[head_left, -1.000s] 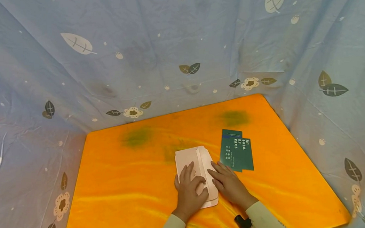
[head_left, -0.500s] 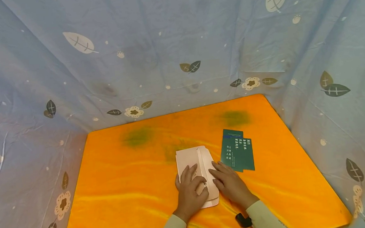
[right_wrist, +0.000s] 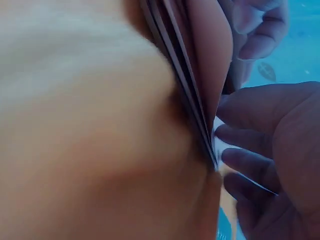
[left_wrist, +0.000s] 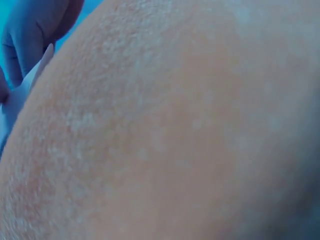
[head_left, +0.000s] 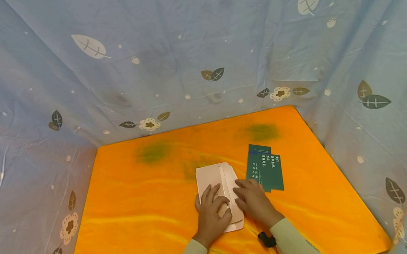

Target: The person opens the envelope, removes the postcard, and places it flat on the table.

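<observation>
A pale pink envelope (head_left: 210,176) lies on the orange cloth with its flap (head_left: 233,195) towards the right. In the right wrist view it shows edge-on as several thin layers. My left hand (head_left: 210,216) rests on its body, fingers spread; the thumb and index finger bend towards each other close to the flap's inner edge. From the right side, my right hand (head_left: 257,201) touches the flap with its fingertips (right_wrist: 230,155). Beside that hand lie overlapping dark green cards (head_left: 271,173) with white print. In the left wrist view skin fills most of the picture.
The orange cloth (head_left: 135,209) covers the table and has wrinkles near the front. Blue curtains (head_left: 172,66) printed with leaves and flowers enclose the back and both sides. A black wrist piece (head_left: 266,239) sits at the right sleeve (head_left: 294,240).
My right hand has shifted slightly left and its knuckles have risen, with the fingertips staying at the flap. The left hand, envelope and green cards stay put.
</observation>
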Demonstrator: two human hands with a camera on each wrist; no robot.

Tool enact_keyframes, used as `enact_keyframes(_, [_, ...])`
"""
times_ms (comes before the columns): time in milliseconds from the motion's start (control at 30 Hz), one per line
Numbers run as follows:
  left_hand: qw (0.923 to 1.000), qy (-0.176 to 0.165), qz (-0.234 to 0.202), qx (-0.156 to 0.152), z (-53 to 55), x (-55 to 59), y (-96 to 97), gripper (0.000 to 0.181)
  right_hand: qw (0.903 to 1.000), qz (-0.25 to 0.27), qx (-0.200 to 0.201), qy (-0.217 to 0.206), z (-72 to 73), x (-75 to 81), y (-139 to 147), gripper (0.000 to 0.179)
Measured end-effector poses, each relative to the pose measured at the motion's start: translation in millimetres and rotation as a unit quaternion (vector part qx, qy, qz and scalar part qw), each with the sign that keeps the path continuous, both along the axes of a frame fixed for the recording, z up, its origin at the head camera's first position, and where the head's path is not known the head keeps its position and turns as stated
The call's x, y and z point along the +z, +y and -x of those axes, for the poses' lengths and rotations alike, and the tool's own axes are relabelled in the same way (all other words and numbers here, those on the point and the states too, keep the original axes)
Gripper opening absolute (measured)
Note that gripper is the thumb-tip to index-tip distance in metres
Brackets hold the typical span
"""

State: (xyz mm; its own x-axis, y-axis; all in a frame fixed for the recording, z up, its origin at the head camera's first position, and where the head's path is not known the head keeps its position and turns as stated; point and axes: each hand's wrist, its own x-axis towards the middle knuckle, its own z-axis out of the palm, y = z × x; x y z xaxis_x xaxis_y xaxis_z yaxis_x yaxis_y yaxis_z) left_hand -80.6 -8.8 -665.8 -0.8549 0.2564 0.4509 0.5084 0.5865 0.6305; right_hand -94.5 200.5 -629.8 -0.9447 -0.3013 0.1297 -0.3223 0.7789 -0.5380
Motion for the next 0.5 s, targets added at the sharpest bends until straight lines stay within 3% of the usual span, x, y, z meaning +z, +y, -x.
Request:
enact_keyframes(167, [1.0000,0.002,0.000,0.000,0.4,-1.7,0.4,0.018,0.9912,0.071,-0.042,-0.104,10.2,9.1,-2.7,0.035])
enact_keyframes(267, [1.0000,0.000,0.002,0.001,0.3,-2.2,0.2,0.017,0.9764,0.127,-0.075,-0.158,14.8,14.7,-2.3,0.032])
enact_keyframes(433, [1.0000,0.006,0.003,0.001,0.6,-1.4,0.0,0.017,0.9573,0.178,-0.105,-0.202,22.2,20.1,-0.9,0.030])
enact_keyframes(500, [1.0000,0.005,0.003,0.000,0.5,-0.5,0.1,0.017,0.9421,0.212,-0.118,-0.231,25.6,21.4,-0.3,0.035])
